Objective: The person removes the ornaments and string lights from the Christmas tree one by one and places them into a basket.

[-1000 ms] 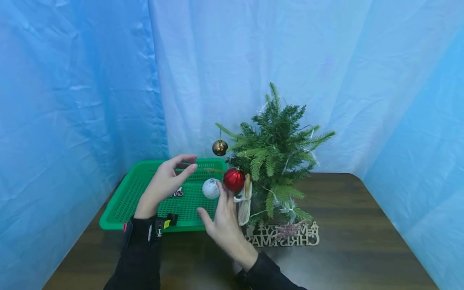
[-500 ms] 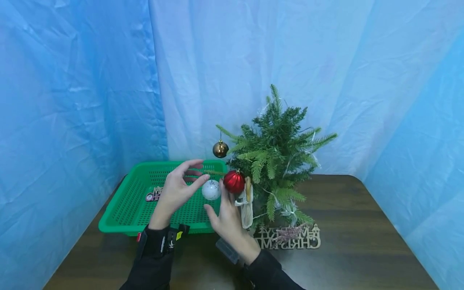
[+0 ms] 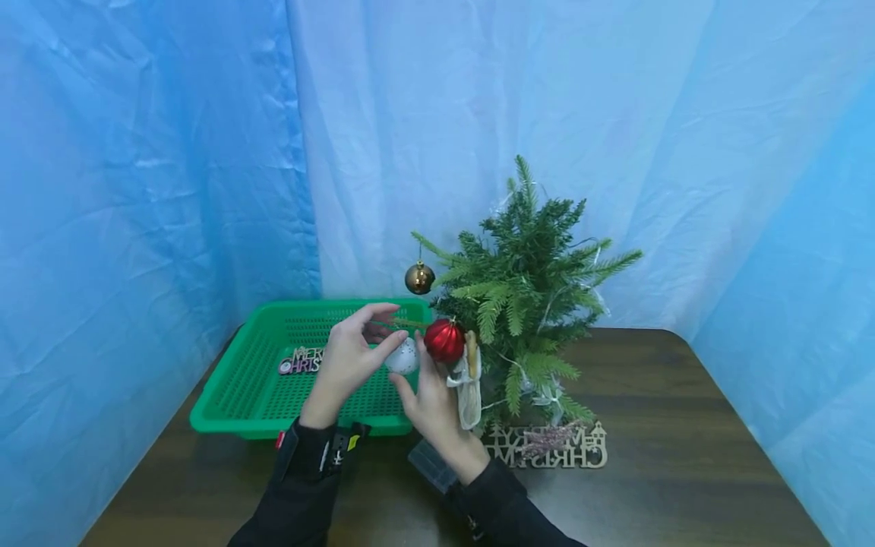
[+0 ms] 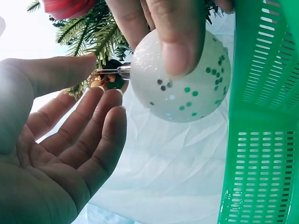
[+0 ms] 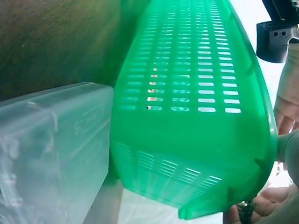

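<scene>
A white bauble (image 3: pixel 403 357) with glittery dots is held by my right hand (image 3: pixel 437 410), whose thumb presses on its side in the left wrist view. My left hand (image 3: pixel 349 365) is at the bauble's metal cap (image 4: pixel 124 71). Its thumb and fingertips stand apart there, with a thin wire loop between them. Just beyond the right fingers hangs a red ribbed bauble (image 3: pixel 445 340) on the small Christmas tree (image 3: pixel 526 289). A brown-gold bauble (image 3: pixel 420 278) dangles from a branch higher up. The right wrist view shows only parts of both hands at its right edge.
Under the hands stands a green perforated basket (image 3: pixel 225 380) with a Merry Christmas sign (image 3: pixel 301 362) in it. A white ribbon ornament (image 3: pixel 469 389) is at the tree's left. A wooden sign (image 3: pixel 581 448) stands at its foot. A clear plastic box (image 5: pixel 56 154) is beside the basket.
My left hand has moved right, to the top of the white bauble, uncovering the sign in the basket. The right hand has stayed near the red bauble, its thumb now on the white bauble.
</scene>
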`<state>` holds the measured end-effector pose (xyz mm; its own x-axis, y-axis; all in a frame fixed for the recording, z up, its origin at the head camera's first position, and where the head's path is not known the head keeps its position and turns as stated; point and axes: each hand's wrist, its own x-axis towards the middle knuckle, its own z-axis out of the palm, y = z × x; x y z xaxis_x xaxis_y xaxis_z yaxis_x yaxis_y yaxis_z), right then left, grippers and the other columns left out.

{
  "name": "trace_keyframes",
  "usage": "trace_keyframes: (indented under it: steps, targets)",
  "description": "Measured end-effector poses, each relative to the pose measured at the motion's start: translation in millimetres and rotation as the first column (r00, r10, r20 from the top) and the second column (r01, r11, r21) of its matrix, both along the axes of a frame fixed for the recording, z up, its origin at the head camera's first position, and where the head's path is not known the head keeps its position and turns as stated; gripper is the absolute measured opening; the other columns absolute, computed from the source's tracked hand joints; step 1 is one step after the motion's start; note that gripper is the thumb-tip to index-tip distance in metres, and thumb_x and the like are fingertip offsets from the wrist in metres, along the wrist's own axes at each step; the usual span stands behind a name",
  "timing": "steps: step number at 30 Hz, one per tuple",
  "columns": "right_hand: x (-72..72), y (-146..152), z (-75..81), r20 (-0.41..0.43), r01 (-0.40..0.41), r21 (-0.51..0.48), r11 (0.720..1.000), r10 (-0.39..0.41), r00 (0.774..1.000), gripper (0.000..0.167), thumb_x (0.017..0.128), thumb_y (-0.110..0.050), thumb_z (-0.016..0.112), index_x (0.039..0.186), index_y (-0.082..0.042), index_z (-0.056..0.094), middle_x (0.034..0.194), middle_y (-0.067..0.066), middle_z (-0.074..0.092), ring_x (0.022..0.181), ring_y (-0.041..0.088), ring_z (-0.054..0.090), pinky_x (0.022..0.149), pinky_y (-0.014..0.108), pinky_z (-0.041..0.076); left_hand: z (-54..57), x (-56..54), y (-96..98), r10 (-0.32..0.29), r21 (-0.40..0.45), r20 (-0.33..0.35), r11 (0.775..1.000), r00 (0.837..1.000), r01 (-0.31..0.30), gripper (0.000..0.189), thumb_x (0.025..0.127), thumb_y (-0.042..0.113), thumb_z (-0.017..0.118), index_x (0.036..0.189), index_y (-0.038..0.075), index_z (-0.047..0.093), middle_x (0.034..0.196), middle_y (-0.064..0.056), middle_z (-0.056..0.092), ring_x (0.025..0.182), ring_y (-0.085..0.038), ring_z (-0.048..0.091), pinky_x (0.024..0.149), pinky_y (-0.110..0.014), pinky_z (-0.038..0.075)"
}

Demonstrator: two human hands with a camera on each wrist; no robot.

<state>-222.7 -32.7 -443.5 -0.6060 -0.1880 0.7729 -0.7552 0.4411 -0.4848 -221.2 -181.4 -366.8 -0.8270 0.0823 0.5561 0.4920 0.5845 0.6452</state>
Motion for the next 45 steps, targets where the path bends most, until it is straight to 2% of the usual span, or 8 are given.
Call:
trace_keyframes:
  steps: [3, 8, 15, 32, 39, 45]
  targets:
    - [-0.3, 1, -0.9, -0.029, 0.012, 0.0, 1.0, -0.012, 1.0, 0.073, 0.086, -0.006, 0.081, 0.144, 0.015, 0.042, 0.135, 0.032, 0.053, 0.125, 0.043, 0.054, 0.093, 0.048, 0.053, 0.3, -0.6, 2.3, 0.007, -0.001, 0.005, 1.0, 1.0, -0.007, 0.037, 0.093, 0.016, 0.077, 0.129, 0.011, 0.067, 0.1, -0.005, 0.073, 0.086, -0.016, 0.071, 0.075, -0.035, 0.059]
    - [0.4, 1, -1.3, -0.018, 0.009, 0.006, 1.0, -0.009, 1.0, 0.07, 0.087, -0.006, 0.081, 0.143, 0.015, 0.044, 0.134, 0.031, 0.055, 0.124, 0.043, 0.055, 0.092, 0.048, 0.054, 1.2, 0.7, 2.3, 0.02, -0.007, -0.001, 1.0, 1.0, -0.02, 0.033, 0.094, 0.013, 0.076, 0.126, 0.01, 0.068, 0.093, -0.002, 0.073, 0.081, -0.013, 0.07, 0.071, -0.035, 0.059]
    - [-0.1, 1, -0.2, 0.003, 0.009, 0.015, 1.0, -0.009, 1.0, 0.067, 0.088, -0.006, 0.08, 0.142, 0.013, 0.045, 0.13, 0.03, 0.057, 0.118, 0.042, 0.059, 0.086, 0.047, 0.055, 2.0, -0.1, 2.2, 0.011, -0.015, 0.015, 1.0, 1.0, -0.011, 0.033, 0.094, 0.013, 0.076, 0.126, 0.01, 0.068, 0.092, -0.002, 0.073, 0.081, -0.014, 0.07, 0.072, -0.035, 0.059]
    - [-0.2, 1, 2.0, 0.014, 0.001, 0.016, 1.0, -0.001, 1.0, 0.065, 0.087, -0.006, 0.08, 0.141, 0.012, 0.047, 0.128, 0.028, 0.059, 0.116, 0.038, 0.061, 0.086, 0.046, 0.056, 2.9, 1.5, 3.1, 0.008, -0.005, 0.019, 1.0, 1.0, -0.007, 0.032, 0.094, 0.011, 0.075, 0.126, 0.011, 0.068, 0.091, -0.001, 0.073, 0.079, -0.013, 0.07, 0.071, -0.036, 0.059]
    - [1.0, 3, 5.2, 0.011, -0.004, 0.02, 1.0, 0.003, 1.0, 0.066, 0.087, -0.009, 0.082, 0.141, 0.011, 0.048, 0.129, 0.026, 0.06, 0.116, 0.036, 0.062, 0.086, 0.045, 0.056, 5.2, 3.7, 2.8, -0.002, 0.007, -0.005, 1.0, 1.0, 0.002, 0.032, 0.095, 0.01, 0.074, 0.126, 0.008, 0.068, 0.091, -0.001, 0.074, 0.079, -0.013, 0.07, 0.071, -0.035, 0.059]
    - [2.5, 5, 9.8, 0.064, -0.02, 0.033, 0.999, 0.018, 0.998, 0.067, 0.09, -0.012, 0.08, 0.144, 0.009, 0.047, 0.135, 0.026, 0.058, 0.122, 0.035, 0.06, 0.092, 0.044, 0.055, 5.4, 3.7, 2.4, -0.002, 0.005, -0.043, 1.0, 0.999, 0.002, 0.031, 0.095, 0.01, 0.073, 0.126, 0.007, 0.068, 0.092, -0.002, 0.074, 0.079, -0.013, 0.07, 0.07, -0.034, 0.059]
